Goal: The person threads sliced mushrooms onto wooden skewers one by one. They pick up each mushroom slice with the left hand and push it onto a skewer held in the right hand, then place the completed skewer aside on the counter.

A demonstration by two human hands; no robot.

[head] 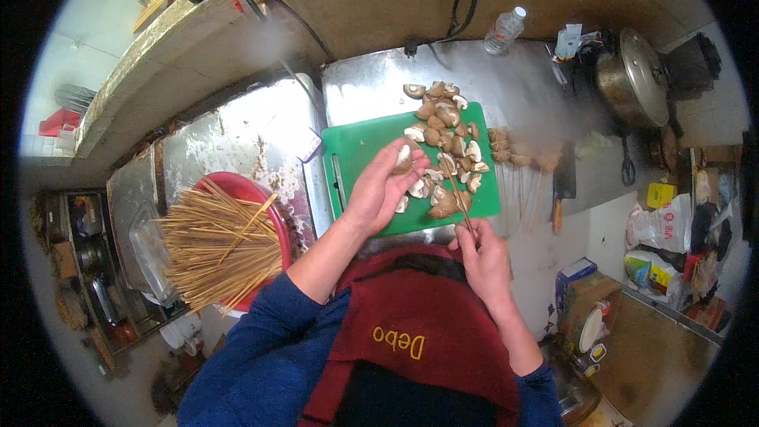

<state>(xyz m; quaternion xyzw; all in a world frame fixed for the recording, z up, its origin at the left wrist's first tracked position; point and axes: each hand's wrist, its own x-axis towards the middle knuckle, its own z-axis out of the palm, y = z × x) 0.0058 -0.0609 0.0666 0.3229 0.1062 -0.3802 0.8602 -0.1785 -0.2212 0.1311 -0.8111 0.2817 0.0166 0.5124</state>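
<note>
A cut piece of brown-capped mushroom [403,161] rests in my left hand [376,187], pinched by its fingers above a green cutting board [362,154]. My right hand [487,258], at the board's near edge, grips the lower end of thin wooden skewers [455,185]; exactly how many cannot be told. They point away from me over loose mushroom pieces [446,112], which cover the board's right half and spill past its far edge. Some pieces show white cut faces. The skewer tips are apart from the piece in my left hand.
Left stands a red basin [283,231] heaped with wooden skewers [222,243]. Right of the board lie skewered mushrooms [516,151], partly blurred, and a cleaver [563,184]. Farther back are a plastic bottle [504,31], a lidded metal pot [634,80] and a black cable [465,6].
</note>
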